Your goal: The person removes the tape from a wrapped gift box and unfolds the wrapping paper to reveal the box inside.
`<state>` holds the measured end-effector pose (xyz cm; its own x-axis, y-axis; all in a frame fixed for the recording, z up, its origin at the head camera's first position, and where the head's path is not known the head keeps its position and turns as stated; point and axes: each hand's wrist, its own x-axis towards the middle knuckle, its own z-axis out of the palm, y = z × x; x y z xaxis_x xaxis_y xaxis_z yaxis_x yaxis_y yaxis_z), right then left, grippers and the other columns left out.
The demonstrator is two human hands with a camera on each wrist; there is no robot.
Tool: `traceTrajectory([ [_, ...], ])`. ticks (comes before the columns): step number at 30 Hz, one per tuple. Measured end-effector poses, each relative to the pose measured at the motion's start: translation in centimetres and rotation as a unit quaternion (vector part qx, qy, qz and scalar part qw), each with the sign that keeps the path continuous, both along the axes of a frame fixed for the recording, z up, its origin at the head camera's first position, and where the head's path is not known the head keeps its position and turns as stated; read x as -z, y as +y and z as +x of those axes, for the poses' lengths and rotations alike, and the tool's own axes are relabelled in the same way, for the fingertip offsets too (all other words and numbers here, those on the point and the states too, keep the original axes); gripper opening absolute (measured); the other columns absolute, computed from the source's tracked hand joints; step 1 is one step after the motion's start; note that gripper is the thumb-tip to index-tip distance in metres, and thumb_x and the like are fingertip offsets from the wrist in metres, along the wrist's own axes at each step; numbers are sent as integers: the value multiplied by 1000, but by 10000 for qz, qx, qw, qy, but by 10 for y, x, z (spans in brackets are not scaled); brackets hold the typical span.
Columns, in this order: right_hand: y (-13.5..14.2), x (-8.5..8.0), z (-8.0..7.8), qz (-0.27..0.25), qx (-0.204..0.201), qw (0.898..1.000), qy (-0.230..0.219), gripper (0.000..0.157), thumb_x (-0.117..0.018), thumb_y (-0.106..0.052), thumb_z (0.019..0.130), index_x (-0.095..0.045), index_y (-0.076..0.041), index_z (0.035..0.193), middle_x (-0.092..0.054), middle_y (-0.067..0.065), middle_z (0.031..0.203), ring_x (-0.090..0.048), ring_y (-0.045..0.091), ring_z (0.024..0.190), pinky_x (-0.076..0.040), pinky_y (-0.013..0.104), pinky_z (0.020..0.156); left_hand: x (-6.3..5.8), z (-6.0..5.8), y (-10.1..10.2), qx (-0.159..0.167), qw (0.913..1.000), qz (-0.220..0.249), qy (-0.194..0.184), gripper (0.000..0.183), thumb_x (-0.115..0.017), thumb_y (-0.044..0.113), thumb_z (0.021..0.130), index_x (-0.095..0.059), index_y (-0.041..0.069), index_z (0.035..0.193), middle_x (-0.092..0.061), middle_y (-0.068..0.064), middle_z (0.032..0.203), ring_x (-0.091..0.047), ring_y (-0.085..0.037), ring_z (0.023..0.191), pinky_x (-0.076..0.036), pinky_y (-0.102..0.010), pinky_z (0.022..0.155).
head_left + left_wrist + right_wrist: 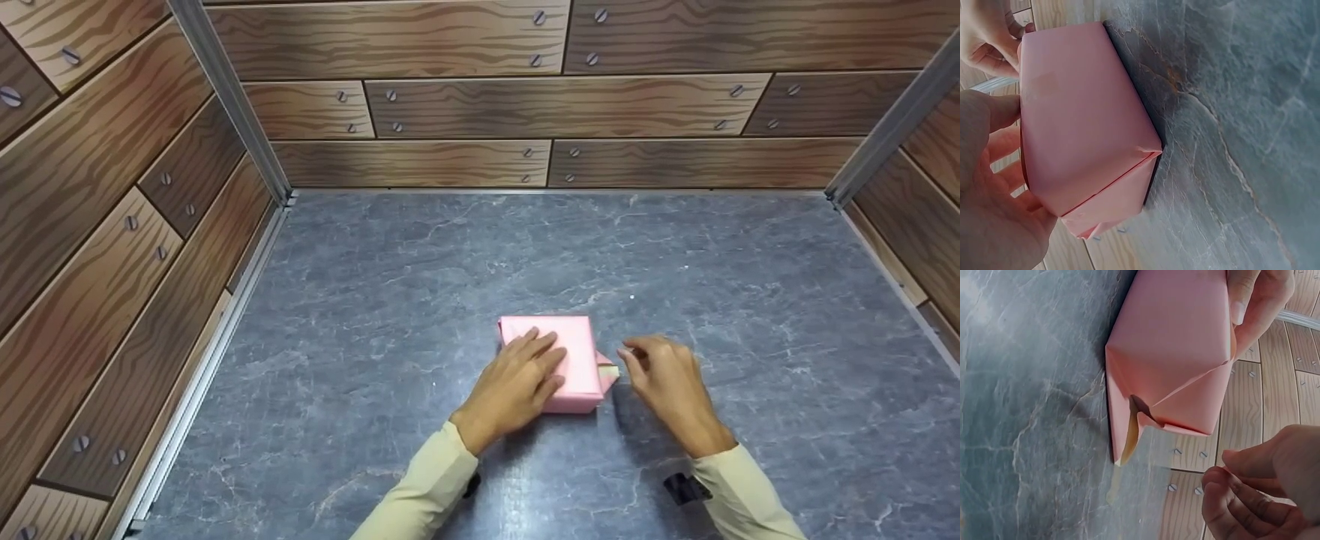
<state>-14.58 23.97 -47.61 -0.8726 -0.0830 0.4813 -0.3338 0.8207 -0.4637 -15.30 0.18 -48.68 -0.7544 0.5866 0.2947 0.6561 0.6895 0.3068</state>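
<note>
A pink paper-wrapped box [581, 360] lies on the grey marbled surface. My left hand [517, 382] rests across its top with the fingers spread and fairly straight. At the box's right end a folded paper flap [609, 379] sticks out, its pale yellowish inside showing; the right wrist view shows this flap [1129, 427] standing partly open, with creased folds above it. Just right of the flap, apart from it, is my right hand [667, 382]. Its fingers [1219, 495] are curled, thumb and index tips together, and no thing shows between them. A flatter tape-like patch [1044, 84] marks one side of the box.
Wood-patterned panels [555, 105] wall the back and both sides, with metal strips [232, 97] at the corners. A rail [225, 345] runs along the left edge of the marbled surface [390, 285]. Tiny white specks [631, 297] lie beyond the box.
</note>
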Motion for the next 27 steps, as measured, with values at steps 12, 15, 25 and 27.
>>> traceTrajectory([
  [12,-16,-4,7,-8,-650,9973,333,18,-86,-5,78,-76,3,92,-68,5,73,-62,13,62,-56,34,57,2,0,1,-205,9990,-111,377,38,-58,31,103,-65,11,134,-58,-10,144,-48,-31,138,-37,-45,116],
  [15,-19,-5,9,-55,-876,9954,372,20,-87,-3,77,-76,3,93,-68,4,73,-62,11,62,-56,31,57,2,0,2,-333,9981,-159,497,38,-59,33,102,-66,12,132,-59,-9,142,-49,-31,136,-39,-45,113],
  [25,-26,-1,13,42,-1437,9895,170,22,-89,-4,73,-75,2,89,-68,3,70,-60,8,58,-53,24,52,4,0,4,-758,9919,-121,1014,36,-64,39,97,-69,14,122,-64,-8,131,-56,-30,124,-44,-45,106],
  [27,-28,0,14,108,-1512,9884,40,20,-88,-3,73,-76,1,89,-69,3,70,-62,9,59,-54,24,53,5,0,4,-776,9914,-134,1041,35,-64,39,97,-68,14,121,-64,-8,130,-56,-29,123,-44,-45,106],
])
